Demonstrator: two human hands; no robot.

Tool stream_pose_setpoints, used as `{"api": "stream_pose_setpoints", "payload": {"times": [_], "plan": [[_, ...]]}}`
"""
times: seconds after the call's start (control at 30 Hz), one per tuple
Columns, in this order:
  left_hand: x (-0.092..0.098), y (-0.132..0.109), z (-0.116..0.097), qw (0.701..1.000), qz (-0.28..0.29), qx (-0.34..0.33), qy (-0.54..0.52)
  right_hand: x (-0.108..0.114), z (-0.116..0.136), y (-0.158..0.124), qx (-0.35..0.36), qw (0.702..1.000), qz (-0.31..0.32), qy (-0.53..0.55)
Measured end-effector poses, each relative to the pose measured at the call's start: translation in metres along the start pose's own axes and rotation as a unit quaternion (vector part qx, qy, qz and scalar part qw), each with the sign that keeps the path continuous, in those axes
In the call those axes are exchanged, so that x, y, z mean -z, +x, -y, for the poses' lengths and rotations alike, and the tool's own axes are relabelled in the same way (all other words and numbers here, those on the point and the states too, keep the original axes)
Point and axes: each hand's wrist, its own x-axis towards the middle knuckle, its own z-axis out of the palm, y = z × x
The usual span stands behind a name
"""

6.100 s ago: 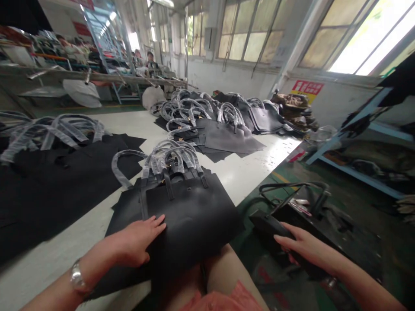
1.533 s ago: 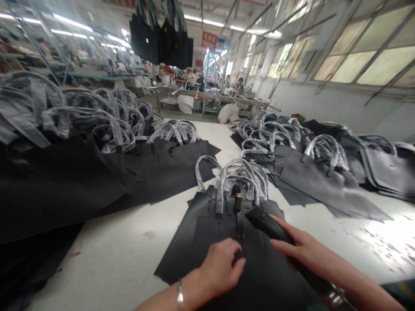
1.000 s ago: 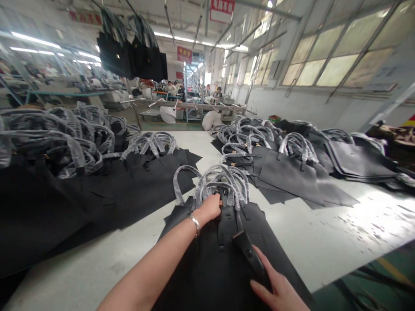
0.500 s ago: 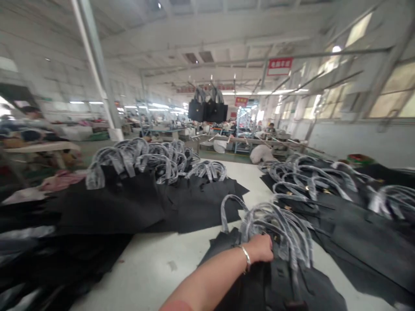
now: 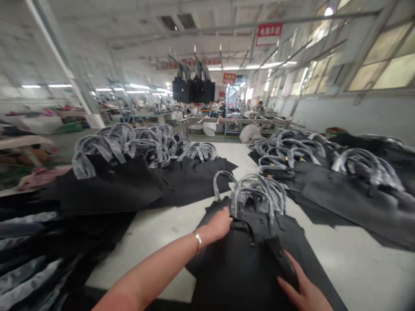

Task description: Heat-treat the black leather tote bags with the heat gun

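Note:
My left hand [image 5: 220, 223], with a silvery bracelet at the wrist, is closed at the upper edge of a black bag panel [image 5: 241, 268]. A thin black strap [image 5: 244, 226] runs right from its fingers. My right hand [image 5: 303, 287] comes in from the lower right, its fingers curved round a long black piece [image 5: 282, 261] with a flat end and a glossy, rounded body. I cannot make out its kind. Just beyond my hands, looped bag handles [image 5: 259, 190] in clear plastic wrap rise from the stacked black bags.
More black bags with wrapped handles are piled on the left [image 5: 110, 185] and right [image 5: 343, 190] of the pale table [image 5: 155, 242]. Finished-looking black bags [image 5: 194, 88] hang from a rack ahead. Behind are workbenches and people.
My right hand has come into view with the long black piece. My left hand is now at the panel's edge with the strap, left of the handles. The view has tilted down.

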Motion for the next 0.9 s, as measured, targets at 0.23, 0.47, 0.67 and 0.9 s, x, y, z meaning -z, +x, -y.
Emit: {"api": "stream_pose_setpoints", "payload": {"times": [0.23, 0.47, 0.67, 0.9], "plan": [[-0.038, -0.047, 0.023, 0.968, 0.068, 0.089, -0.224, 0.012, 0.039, -0.014, -0.027, 1.000, 0.005, -0.005], [-0.067, -0.075, 0.008, 0.884, 0.105, 0.085, -0.447, 0.022, 0.066, -0.044, -0.025, 0.996, 0.069, 0.053], [-0.084, -0.087, 0.000, 0.795, 0.098, 0.058, -0.595, 0.017, 0.080, -0.050, -0.030, 0.978, 0.163, 0.124], [-0.092, -0.086, -0.006, 0.814, 0.083, 0.021, -0.574, 0.013, 0.084, -0.040, -0.034, 0.977, 0.164, 0.135]]}}
